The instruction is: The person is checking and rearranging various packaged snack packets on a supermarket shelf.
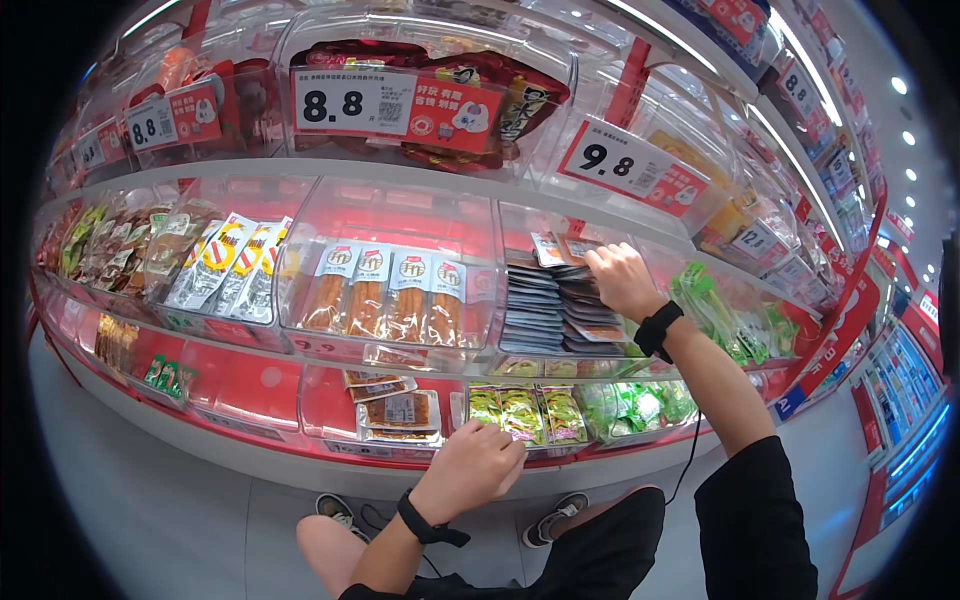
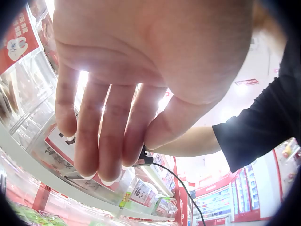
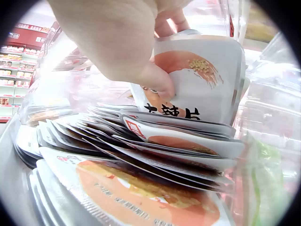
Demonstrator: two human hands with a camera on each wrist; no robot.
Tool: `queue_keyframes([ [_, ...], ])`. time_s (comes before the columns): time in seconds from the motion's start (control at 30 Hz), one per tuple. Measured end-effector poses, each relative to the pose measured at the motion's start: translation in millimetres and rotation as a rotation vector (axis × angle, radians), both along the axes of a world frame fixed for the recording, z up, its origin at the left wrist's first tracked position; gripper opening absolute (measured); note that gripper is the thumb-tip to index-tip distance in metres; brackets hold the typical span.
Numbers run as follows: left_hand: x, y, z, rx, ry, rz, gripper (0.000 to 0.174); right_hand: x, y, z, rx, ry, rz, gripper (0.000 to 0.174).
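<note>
My right hand (image 1: 625, 285) reaches into a clear bin on the middle shelf. In the right wrist view its thumb and fingers pinch a flat white and orange snack packet (image 3: 207, 77), which stands upright at the back of the pile. Below it, many similar packets (image 3: 141, 193) lie overlapped in rows, dark edges outward. My left hand (image 1: 470, 465) hangs in front of the lower shelf, near green snack packs (image 1: 522, 415). Seen from the left wrist, its fingers (image 2: 113, 127) are loosely bent with nothing in them.
Left of the bin stand packs with brown contents (image 1: 405, 300) and silver-yellow packs (image 1: 235, 265). Green bags (image 1: 715, 310) lie to the right. A price sign (image 1: 630, 165) hangs above my right hand. A black cable (image 1: 690, 460) runs down from my right wrist.
</note>
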State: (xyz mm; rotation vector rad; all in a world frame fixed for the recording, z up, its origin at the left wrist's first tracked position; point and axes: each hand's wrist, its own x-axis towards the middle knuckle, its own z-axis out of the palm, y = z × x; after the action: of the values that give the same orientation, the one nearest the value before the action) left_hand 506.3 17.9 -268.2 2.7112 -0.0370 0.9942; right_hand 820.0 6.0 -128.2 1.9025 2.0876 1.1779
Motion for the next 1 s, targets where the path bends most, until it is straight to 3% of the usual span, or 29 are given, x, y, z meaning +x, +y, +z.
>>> queue_keyframes([
  [0.4, 1.6, -3.6, 3.2, -0.008, 0.026, -0.007, 0.008, -37.7, -93.3, 13.6, 0.168, 0.028, 0.203, 0.026],
  [0.57, 9.6, -17.9, 12.7, -0.107, -0.357, 0.065, 0.052, -80.3, -146.4, 26.2, 0.197, 0.120, 0.324, 0.036],
  [0.7, 10.8, -35.4, 11.7, -0.012, -0.598, 0.119, 0.077, -109.8, -176.1, 10.5, 0.119, 0.076, 0.453, 0.025],
  [0.83, 3.9, -48.5, 17.7, 0.204, -0.510, 0.153, 0.061, -144.3, -185.9, -5.9, -0.014, 0.104, 0.629, 0.017],
  [0.87, 3.1, -50.5, 25.3, 0.169, -0.471, 0.179, 0.043, -150.8, -185.9, -8.3, -0.067, 0.138, 0.663, 0.015],
  [1.0, 0.5, -28.8, 26.1, 0.008, -0.324, 0.026, 0.031, -147.3, -169.1, -23.1, -0.104, 0.198, 0.645, 0.021],
])
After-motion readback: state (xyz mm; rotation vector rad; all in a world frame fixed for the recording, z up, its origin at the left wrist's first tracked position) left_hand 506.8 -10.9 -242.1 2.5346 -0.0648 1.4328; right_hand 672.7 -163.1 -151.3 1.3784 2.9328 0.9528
